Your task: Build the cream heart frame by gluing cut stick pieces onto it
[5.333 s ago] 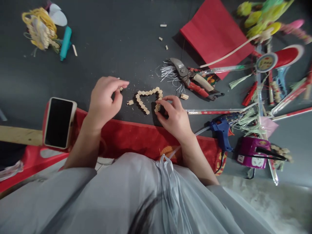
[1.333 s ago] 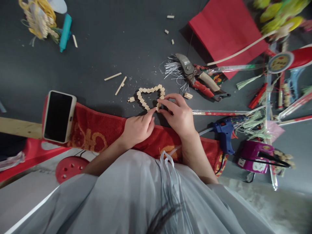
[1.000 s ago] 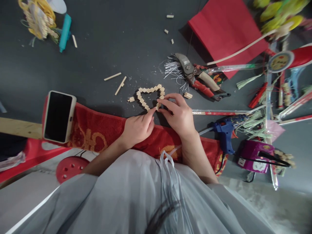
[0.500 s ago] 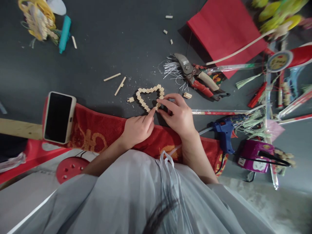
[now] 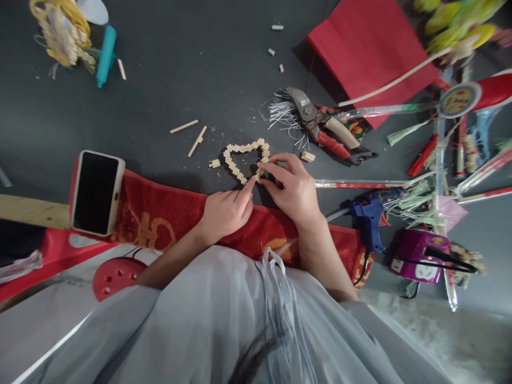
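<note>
A pale heart-shaped outline (image 5: 245,148), built from small straw-like pieces, lies on the dark table with its point toward me. My right hand (image 5: 294,186) pinches its lower right side between thumb and fingertips. My left hand (image 5: 228,213) is curled, with its index finger and thumb closed at the heart's lower tip; the exact contact is partly hidden by the fingers. One small bundle of cut sticks (image 5: 215,164) rests just left of the heart, and another short bundle (image 5: 308,156) sits beyond my right knuckles.
Pruning shears (image 5: 320,122) lie beyond my right hand, near white wire ends and a red paper sheet (image 5: 372,48). A blue glue gun (image 5: 371,218) and a purple power socket (image 5: 420,256) are at right. A phone (image 5: 98,193) rests on a red towel (image 5: 168,208) along the table edge.
</note>
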`<action>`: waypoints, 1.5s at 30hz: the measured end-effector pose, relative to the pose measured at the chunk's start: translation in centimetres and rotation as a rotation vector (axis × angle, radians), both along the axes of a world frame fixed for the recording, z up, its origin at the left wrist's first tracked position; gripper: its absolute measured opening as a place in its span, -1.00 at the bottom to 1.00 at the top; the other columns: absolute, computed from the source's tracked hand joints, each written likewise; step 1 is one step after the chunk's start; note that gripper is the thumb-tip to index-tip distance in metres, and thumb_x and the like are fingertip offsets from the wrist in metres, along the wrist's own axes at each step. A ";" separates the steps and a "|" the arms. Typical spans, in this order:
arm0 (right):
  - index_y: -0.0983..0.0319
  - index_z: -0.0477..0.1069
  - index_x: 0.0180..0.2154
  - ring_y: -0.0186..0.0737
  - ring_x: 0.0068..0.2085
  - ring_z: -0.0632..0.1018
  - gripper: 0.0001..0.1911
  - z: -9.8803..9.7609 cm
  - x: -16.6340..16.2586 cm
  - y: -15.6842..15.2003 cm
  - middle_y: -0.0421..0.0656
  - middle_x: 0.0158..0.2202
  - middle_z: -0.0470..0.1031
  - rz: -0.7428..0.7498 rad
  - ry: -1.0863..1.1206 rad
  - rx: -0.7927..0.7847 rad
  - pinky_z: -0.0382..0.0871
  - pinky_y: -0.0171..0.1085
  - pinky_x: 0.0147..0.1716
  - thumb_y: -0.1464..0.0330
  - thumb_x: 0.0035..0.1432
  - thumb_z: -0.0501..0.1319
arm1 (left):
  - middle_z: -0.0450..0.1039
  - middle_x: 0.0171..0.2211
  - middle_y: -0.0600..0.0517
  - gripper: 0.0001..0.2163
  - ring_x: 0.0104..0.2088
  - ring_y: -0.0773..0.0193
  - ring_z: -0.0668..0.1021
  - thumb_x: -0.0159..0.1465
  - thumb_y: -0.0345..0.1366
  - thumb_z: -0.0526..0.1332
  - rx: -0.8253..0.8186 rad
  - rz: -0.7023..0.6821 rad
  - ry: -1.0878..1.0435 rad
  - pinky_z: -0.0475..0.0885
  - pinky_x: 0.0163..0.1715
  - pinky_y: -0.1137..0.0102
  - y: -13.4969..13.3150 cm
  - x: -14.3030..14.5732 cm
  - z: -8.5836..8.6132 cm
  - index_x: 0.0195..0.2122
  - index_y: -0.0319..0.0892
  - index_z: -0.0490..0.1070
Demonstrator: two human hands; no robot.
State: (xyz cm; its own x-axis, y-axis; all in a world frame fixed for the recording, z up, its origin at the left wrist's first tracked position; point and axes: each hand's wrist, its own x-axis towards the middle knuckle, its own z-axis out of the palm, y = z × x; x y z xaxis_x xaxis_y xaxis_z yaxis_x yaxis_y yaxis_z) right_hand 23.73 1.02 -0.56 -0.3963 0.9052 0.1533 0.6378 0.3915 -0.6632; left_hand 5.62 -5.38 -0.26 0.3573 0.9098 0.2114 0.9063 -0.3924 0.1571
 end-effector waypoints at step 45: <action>0.17 0.57 0.00 -0.31 -0.34 0.54 -0.73 0.0 0.0 -0.1 -0.04 0.00 0.50 0.010 0.013 0.008 0.53 -0.23 -0.30 0.37 0.30 0.22 | 0.49 -0.58 0.13 -0.62 -0.58 0.34 0.50 0.33 -0.45 0.11 0.079 -0.023 -0.034 0.26 -0.51 0.39 0.2 -0.9 0.3 0.11 -0.12 0.52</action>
State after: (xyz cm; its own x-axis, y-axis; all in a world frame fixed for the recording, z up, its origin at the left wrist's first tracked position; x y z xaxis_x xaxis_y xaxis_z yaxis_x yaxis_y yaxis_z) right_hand 23.73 0.93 -0.58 -0.4028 0.9001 0.1661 0.6255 0.4032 -0.6680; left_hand 4.72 -5.20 0.05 0.3696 0.8813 0.2945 0.8915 -0.4257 0.1548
